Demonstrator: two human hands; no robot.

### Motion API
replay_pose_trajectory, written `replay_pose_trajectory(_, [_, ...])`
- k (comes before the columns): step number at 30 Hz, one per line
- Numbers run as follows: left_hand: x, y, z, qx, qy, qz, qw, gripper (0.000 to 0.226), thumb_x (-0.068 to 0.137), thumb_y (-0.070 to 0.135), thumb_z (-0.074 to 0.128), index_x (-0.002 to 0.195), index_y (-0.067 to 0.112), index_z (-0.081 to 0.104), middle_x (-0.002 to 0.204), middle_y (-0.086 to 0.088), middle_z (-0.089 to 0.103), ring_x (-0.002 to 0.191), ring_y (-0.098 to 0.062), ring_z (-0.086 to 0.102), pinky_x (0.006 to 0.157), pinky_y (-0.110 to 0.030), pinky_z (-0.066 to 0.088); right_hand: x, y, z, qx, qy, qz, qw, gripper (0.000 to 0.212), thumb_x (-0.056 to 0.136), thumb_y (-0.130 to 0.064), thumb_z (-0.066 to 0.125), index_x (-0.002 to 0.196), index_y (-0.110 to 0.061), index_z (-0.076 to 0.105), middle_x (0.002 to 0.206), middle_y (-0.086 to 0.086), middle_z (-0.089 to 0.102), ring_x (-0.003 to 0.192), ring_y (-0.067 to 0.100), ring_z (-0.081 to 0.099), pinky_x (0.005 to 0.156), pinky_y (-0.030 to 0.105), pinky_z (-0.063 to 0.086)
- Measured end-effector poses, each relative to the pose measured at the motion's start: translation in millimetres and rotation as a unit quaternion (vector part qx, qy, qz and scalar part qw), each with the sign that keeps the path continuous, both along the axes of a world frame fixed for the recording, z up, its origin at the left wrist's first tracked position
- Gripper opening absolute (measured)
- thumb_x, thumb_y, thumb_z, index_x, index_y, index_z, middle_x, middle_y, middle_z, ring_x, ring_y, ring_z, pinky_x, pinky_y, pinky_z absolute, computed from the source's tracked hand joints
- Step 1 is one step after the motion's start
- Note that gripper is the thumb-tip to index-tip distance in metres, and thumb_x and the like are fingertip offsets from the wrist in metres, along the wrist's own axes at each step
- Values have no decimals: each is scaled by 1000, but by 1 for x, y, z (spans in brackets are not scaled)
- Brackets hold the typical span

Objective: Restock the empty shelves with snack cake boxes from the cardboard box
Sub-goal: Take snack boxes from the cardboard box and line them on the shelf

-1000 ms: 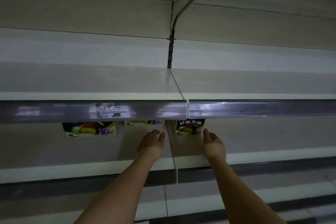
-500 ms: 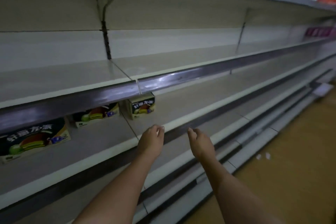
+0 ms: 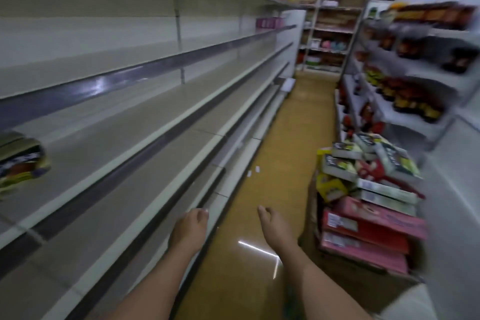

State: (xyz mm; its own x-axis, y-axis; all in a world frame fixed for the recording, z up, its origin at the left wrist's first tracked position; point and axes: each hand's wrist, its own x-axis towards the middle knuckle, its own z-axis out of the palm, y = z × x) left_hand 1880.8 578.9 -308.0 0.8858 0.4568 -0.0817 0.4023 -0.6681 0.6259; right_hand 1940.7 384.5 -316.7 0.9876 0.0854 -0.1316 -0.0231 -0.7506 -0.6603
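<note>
Both hands, the left hand point(image 3: 189, 231) and right hand point(image 3: 275, 227), have left the shelf point(image 3: 145, 122) empty, fingers loosely apart, as the person turns toward snack cake boxes point(image 3: 363, 163) heaped in the cardboard box point(image 3: 313, 215) across the aisle.

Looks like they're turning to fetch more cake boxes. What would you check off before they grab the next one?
1. Left hand free: ok, holds nothing.
2. Right hand free: ok, fingers loose, holds nothing.
3. Stock left in the cardboard box: ok, snack cake boxes piled high.
4. Top of the pile steady: not ok, upper boxes lie tilted.
5. Shelf has room: ok, long bare stretch beside the placed box.
6. Floor clear to the box: ok, only small white scraps.
</note>
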Motion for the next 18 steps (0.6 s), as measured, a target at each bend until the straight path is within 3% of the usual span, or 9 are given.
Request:
replay_pose_trajectory(7, [48, -136, -8, -34, 2, -109, 993, 40, 99, 43, 36, 120, 19, 60, 114, -4, 65, 102, -23, 60, 86, -35, 50, 0, -160, 3, -65, -17, -114, 991, 48, 98, -52, 32, 122, -19, 58, 122, 7, 63, 114, 27, 57, 84, 33, 44])
replay_pose_trajectory(12, [71, -229, -3, -39, 0, -152, 988, 40, 100, 41, 38, 123, 15, 59, 119, -7, 63, 109, -25, 58, 86, -32, 47, 9, -260, 15, -100, -17, -156, 983, 45, 99, -50, 31, 123, -20, 54, 124, 3, 61, 114, 24, 55, 91, 35, 44])
replay_pose_trajectory(16, [95, -286, -7, -86, 0, -157, 984, 37, 98, 43, 39, 117, 17, 58, 113, -5, 64, 101, -22, 60, 88, -38, 50, 26, -320, 18, -107, -8, -189, 976, 49, 97, -53, 35, 132, -22, 49, 131, 2, 58, 119, 24, 54, 92, 35, 45])
replay_pose_trajectory(18, [103, -311, -6, -68, -5, -175, 982, 34, 100, 39, 40, 115, 15, 59, 108, -3, 65, 97, -19, 61, 83, -35, 51, 36, -344, 21, -106, -5, -203, 973, 45, 97, -50, 39, 131, -22, 49, 130, 2, 58, 118, 24, 54, 94, 35, 45])
